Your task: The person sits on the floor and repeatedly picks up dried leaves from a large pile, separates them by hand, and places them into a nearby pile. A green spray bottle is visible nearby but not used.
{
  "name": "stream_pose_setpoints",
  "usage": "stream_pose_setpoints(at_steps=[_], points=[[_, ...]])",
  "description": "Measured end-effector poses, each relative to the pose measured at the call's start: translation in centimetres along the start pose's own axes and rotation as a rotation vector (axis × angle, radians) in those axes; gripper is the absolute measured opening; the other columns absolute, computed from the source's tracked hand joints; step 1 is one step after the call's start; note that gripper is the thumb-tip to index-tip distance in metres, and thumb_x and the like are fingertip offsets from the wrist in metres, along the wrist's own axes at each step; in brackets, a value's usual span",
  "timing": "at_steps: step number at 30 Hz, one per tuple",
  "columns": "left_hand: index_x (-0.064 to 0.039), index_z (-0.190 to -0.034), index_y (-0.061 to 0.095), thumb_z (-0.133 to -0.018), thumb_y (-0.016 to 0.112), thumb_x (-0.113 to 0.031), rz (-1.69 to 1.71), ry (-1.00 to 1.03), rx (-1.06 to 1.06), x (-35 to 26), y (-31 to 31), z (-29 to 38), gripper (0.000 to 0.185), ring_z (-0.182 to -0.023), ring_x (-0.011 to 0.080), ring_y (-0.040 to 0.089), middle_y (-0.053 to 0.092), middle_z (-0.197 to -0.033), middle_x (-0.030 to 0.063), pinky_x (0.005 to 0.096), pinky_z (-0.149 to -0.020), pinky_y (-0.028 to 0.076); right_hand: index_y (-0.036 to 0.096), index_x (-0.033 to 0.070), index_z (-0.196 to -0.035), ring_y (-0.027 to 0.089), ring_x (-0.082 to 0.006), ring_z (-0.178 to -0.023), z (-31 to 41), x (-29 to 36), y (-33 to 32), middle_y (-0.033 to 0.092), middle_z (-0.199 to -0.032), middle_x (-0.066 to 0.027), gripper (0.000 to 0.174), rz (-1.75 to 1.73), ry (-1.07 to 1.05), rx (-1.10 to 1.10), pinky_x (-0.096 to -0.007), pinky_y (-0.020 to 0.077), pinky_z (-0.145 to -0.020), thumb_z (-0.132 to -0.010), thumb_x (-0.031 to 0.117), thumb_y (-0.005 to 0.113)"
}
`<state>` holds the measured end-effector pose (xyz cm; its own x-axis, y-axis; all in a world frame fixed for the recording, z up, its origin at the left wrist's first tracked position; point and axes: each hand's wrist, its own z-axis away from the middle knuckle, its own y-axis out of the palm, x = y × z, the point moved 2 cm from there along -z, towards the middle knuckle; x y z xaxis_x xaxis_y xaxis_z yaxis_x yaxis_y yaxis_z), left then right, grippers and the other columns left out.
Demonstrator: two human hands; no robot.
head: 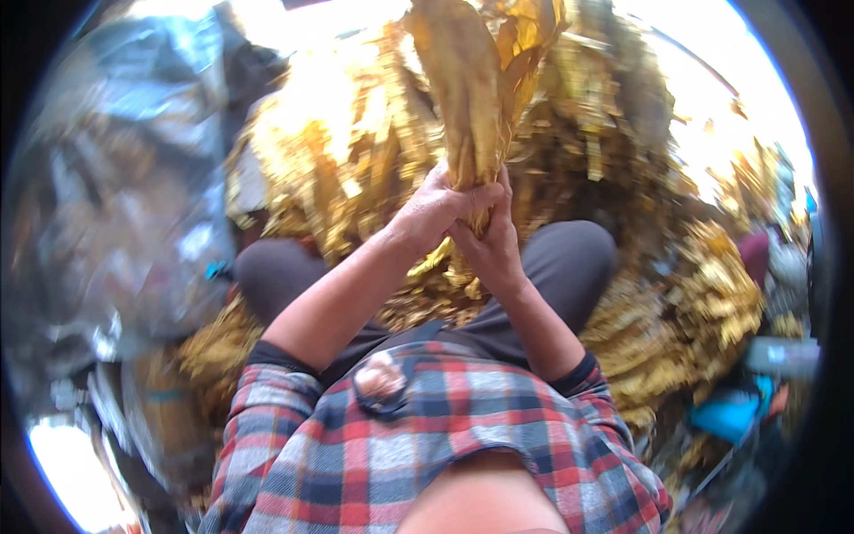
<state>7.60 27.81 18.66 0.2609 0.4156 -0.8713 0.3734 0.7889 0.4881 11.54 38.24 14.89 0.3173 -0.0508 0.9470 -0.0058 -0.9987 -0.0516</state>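
Note:
Both hands meet at the stem end of an upright bundle of dried yellow-brown leaves, likely tobacco (464,100), whose broad blades reach up to the top rim of the view. My left hand (444,203) wraps the bundle's lower part, its thumb lying across the front. Just below and to the right, my right hand (490,240) is closed around the stem ends, fingers up along the right side. Part of the stems is hidden by the fingers. Loose leaf pieces (434,300) lie between my knees.
Large heaps of dried leaves (360,133) rise in front, with another leaf pile (707,294) at the right. A crumpled plastic sheet (153,87) covers the left side. A bright blue object (727,414) lies at the lower right. Much of the surroundings is blurred.

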Motion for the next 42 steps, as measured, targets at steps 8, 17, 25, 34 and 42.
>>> stream_pose_setpoints(at_steps=[8,17,25,34,42], points=[[0.004,-0.144,0.012,-0.081,0.065,-0.047,-0.507,0.063,0.718,5.1,16.6,-9.0,0.097,-0.140,0.0333,0.010,0.014,-0.149,0.0255,0.0424,-0.113,0.012,0.044,-0.002,-0.121,0.049,-0.0098,-0.056,7.5,7.9,-22.9,0.056,-0.098,-0.0138,0.039,-1.003,0.075,-0.395,-0.0296,0.0496,-0.059,-0.095,0.027,0.047],[-0.007,-0.136,0.040,-0.088,0.061,-0.018,0.022,-0.663,0.444,21.5,19.9,-9.2,0.054,-0.111,0.0181,0.049,0.053,-0.127,0.0070,0.0354,-0.090,0.039,0.024,0.008,-0.144,0.051,-0.0121,-0.065,21.2,10.0,-39.0,0.034,-0.143,-0.0199,0.064,-0.739,0.120,-0.762,-0.0280,0.0513,-0.063,-0.089,0.020,0.053],[-0.011,-0.123,0.049,-0.087,0.059,-0.015,0.047,-0.763,0.375,21.4,20.3,-10.1,0.038,-0.094,0.0090,0.057,0.062,-0.109,0.0001,0.0287,-0.080,0.040,0.049,0.004,-0.116,0.058,-0.0164,-0.055,27.2,14.3,-51.0,0.058,-0.082,-0.0054,0.034,0.352,0.358,-1.316,-0.0308,0.0513,-0.051,-0.086,0.011,0.061],[-0.013,-0.115,0.053,-0.086,0.060,-0.015,0.027,-0.786,0.443,22.4,20.6,-9.8,0.030,-0.092,0.0056,0.056,0.062,-0.103,-0.0042,0.0255,-0.077,0.039,0.031,0.023,-0.140,0.059,-0.0352,-0.099,26.1,18.6,-55.3,0.038,-0.141,-0.0118,0.064,2.134,1.081,-0.535,-0.0445,0.0508,-0.079,-0.082,0.009,0.056],[-0.013,-0.116,0.053,-0.086,0.061,-0.017,0.025,-0.787,0.447,22.4,21.0,-9.6,0.031,-0.092,0.0057,0.056,0.062,-0.103,-0.0043,0.0264,-0.077,0.039,0.030,0.023,-0.141,0.061,-0.0319,-0.092,25.8,19.8,-56.3,0.034,-0.143,-0.0091,0.062,2.426,1.172,-0.206,-0.0448,0.0528,-0.074,-0.085,0.002,0.046]])
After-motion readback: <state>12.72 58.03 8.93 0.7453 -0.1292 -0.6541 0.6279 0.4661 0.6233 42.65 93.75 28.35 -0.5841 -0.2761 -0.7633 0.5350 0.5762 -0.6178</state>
